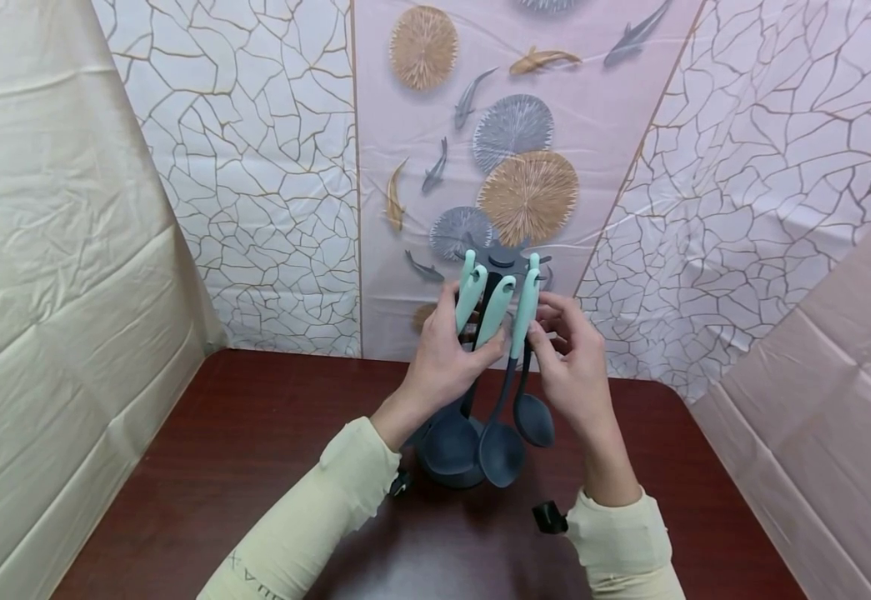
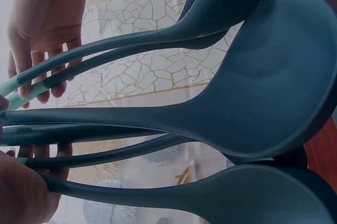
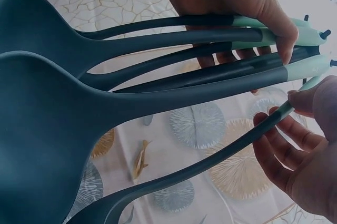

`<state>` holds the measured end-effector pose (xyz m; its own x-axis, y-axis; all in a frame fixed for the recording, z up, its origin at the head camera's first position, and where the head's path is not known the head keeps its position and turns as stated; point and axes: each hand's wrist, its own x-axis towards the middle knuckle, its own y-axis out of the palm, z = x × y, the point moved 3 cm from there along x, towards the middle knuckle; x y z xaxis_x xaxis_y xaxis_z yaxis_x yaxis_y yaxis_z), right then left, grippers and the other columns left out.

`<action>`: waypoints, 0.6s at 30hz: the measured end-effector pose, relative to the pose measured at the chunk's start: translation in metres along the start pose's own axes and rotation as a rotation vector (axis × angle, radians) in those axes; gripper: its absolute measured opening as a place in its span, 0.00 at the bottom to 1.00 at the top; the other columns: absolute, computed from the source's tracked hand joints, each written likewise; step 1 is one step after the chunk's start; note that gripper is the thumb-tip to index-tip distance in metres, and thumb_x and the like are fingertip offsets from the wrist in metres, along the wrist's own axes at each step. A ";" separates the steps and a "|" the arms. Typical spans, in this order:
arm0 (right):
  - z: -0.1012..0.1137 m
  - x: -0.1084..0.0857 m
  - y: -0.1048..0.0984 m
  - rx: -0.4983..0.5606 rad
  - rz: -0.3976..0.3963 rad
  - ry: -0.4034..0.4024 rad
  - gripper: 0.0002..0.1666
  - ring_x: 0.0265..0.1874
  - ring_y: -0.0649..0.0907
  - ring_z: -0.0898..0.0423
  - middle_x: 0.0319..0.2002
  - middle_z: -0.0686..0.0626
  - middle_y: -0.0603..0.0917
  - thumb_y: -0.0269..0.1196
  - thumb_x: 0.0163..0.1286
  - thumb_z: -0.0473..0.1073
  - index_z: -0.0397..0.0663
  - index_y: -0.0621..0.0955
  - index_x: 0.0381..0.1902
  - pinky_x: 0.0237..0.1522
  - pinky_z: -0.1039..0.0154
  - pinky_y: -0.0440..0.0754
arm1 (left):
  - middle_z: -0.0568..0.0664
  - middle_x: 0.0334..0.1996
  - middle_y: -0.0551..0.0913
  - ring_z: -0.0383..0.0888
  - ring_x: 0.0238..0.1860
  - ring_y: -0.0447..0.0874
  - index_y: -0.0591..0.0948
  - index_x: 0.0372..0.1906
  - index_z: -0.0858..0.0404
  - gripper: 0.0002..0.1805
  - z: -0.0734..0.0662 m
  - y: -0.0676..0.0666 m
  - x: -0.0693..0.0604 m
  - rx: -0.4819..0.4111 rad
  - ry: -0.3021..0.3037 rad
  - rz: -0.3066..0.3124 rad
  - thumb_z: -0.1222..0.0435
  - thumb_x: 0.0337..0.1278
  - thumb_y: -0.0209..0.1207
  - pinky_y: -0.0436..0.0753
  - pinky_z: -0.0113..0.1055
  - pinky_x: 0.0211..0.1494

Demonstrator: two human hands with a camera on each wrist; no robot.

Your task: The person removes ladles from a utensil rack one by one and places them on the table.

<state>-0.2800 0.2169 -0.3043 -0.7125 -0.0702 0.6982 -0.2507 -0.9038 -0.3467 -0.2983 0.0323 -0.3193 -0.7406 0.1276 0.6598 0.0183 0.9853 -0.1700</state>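
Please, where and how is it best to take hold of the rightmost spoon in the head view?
Probably by its slim mint handle, from the right: the spoon is bowl-down, and other utensils crowd its left. The right hand pinches that handle.

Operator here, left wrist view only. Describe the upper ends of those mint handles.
Observer: In the head view, the middle mint handle has a hole near its upper end.
Operator: Report what is behind the handles' upper ends.
Observer: The head view shows a dark rack top there.
Operator: Now tell me where the left thumb is.
Observer: In the head view, the thumb of the left hand lies at the lower end of that middle handle.
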 end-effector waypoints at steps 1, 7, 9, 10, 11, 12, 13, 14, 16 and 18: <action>0.000 0.000 0.000 0.002 -0.003 0.000 0.21 0.39 0.85 0.55 0.46 0.46 0.85 0.61 0.80 0.34 0.50 0.80 0.67 0.37 0.68 0.81 | 0.51 0.55 0.82 0.43 0.48 0.84 0.66 0.72 0.57 0.35 0.000 0.000 0.000 -0.004 -0.002 0.002 0.61 0.66 0.69 0.85 0.40 0.50; 0.001 0.001 -0.003 0.034 -0.025 0.005 0.20 0.41 0.87 0.54 0.45 0.46 0.86 0.62 0.81 0.36 0.51 0.80 0.66 0.36 0.69 0.82 | 0.52 0.53 0.83 0.44 0.46 0.84 0.66 0.71 0.58 0.34 0.000 0.000 0.000 -0.016 0.002 0.006 0.62 0.65 0.69 0.85 0.41 0.49; 0.002 0.002 -0.004 0.033 -0.025 0.003 0.20 0.40 0.87 0.53 0.45 0.46 0.86 0.62 0.80 0.36 0.51 0.81 0.66 0.36 0.69 0.82 | 0.52 0.52 0.83 0.44 0.46 0.84 0.66 0.71 0.58 0.34 0.001 0.000 0.000 -0.014 0.003 0.003 0.64 0.65 0.70 0.85 0.41 0.49; 0.003 0.002 -0.004 0.031 -0.024 0.000 0.20 0.39 0.86 0.53 0.45 0.46 0.86 0.63 0.80 0.35 0.51 0.81 0.66 0.36 0.69 0.82 | 0.52 0.52 0.83 0.44 0.46 0.84 0.66 0.71 0.58 0.34 0.000 0.000 0.000 -0.010 0.004 0.002 0.64 0.65 0.70 0.85 0.41 0.49; 0.003 0.001 -0.004 0.028 -0.025 -0.002 0.20 0.39 0.86 0.53 0.46 0.46 0.86 0.63 0.80 0.35 0.50 0.81 0.66 0.35 0.70 0.81 | 0.52 0.52 0.83 0.44 0.46 0.84 0.66 0.71 0.58 0.34 0.000 0.000 0.000 -0.009 0.004 0.001 0.65 0.65 0.70 0.85 0.40 0.49; 0.003 0.001 -0.004 0.028 -0.025 -0.003 0.20 0.39 0.86 0.53 0.46 0.46 0.86 0.63 0.79 0.35 0.50 0.81 0.66 0.35 0.70 0.81 | 0.52 0.52 0.83 0.44 0.46 0.84 0.66 0.71 0.58 0.35 0.000 0.000 0.000 -0.008 0.002 0.001 0.65 0.64 0.70 0.85 0.41 0.49; 0.003 0.001 -0.004 0.027 -0.025 -0.002 0.21 0.39 0.86 0.54 0.46 0.46 0.86 0.63 0.79 0.34 0.50 0.81 0.66 0.35 0.70 0.81 | 0.51 0.52 0.83 0.43 0.46 0.84 0.66 0.71 0.58 0.35 0.000 0.000 0.000 -0.008 0.000 0.003 0.65 0.64 0.70 0.85 0.41 0.49; 0.003 0.001 -0.004 0.025 -0.026 0.000 0.21 0.39 0.86 0.54 0.46 0.46 0.87 0.63 0.79 0.34 0.50 0.81 0.66 0.35 0.70 0.81 | 0.51 0.52 0.83 0.43 0.45 0.84 0.66 0.71 0.58 0.35 0.000 0.000 0.000 -0.008 -0.001 0.004 0.65 0.64 0.69 0.85 0.41 0.49; 0.002 0.001 -0.005 0.027 -0.030 0.005 0.21 0.39 0.86 0.55 0.46 0.45 0.87 0.64 0.78 0.34 0.49 0.81 0.66 0.35 0.70 0.80 | 0.51 0.52 0.83 0.43 0.45 0.84 0.66 0.71 0.58 0.35 0.000 0.000 0.000 -0.012 -0.007 0.008 0.64 0.65 0.69 0.85 0.41 0.49; 0.001 0.001 -0.005 0.029 -0.030 0.008 0.21 0.39 0.86 0.55 0.46 0.45 0.87 0.64 0.78 0.34 0.49 0.81 0.66 0.35 0.70 0.80 | 0.51 0.52 0.83 0.43 0.45 0.84 0.66 0.71 0.58 0.34 0.000 0.000 0.000 -0.017 -0.014 0.010 0.63 0.65 0.69 0.85 0.41 0.48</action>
<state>-0.2787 0.2208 -0.3008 -0.7103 -0.0390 0.7029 -0.2535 -0.9173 -0.3071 -0.2986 0.0323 -0.3190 -0.7497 0.1355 0.6477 0.0368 0.9858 -0.1636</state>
